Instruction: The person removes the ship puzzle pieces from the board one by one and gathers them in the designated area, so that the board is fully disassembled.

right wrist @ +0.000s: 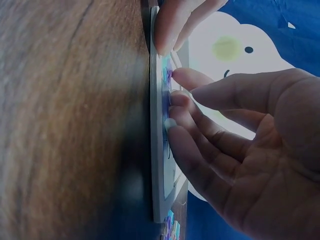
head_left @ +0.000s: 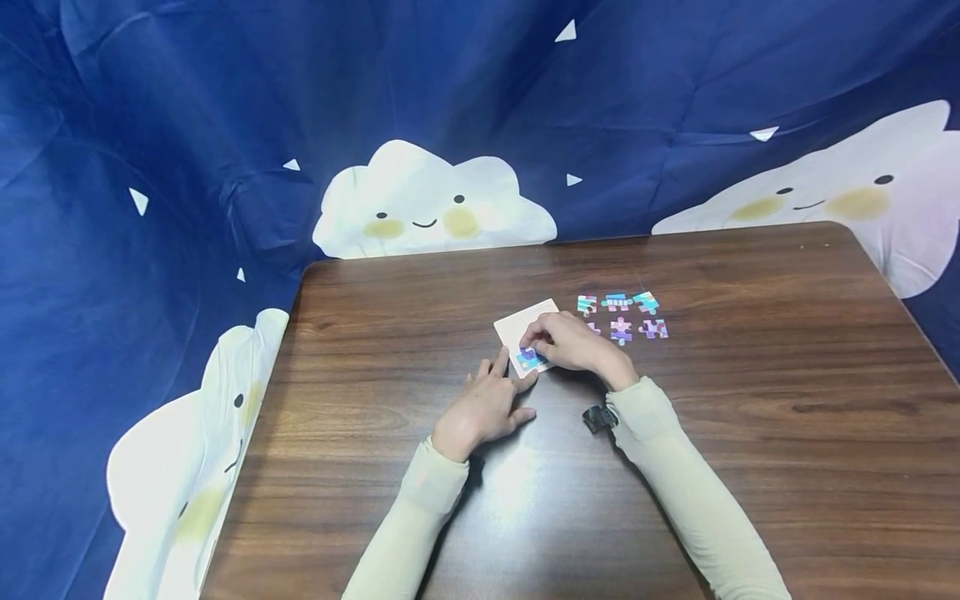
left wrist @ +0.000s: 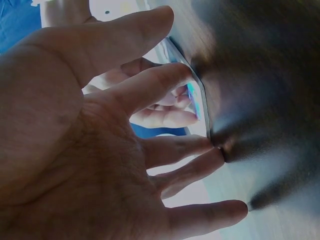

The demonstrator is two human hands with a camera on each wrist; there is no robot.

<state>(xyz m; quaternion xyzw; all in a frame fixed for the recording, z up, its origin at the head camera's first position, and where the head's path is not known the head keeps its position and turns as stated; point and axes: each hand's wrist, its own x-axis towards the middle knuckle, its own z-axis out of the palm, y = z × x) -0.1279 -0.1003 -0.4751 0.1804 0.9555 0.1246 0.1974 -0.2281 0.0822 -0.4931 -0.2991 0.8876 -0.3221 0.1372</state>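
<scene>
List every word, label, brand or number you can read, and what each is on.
No legible text anywhere.
Puzzle pieces: printed details too small to read.
White board: no readable lettering.
Curtain: cloud faces and triangles, no words.

Glare whitens the tabletop while fingers cast blurry shadows.

A fabric-screened tabletop spot; whether it belongs to a home, a classroom or a studio cannot be told. Creased deep-blue cloth fills the top and left of the head view, printed with smiling white clouds, behind and beside a dark wood-grain table with rounded corners.
</scene>
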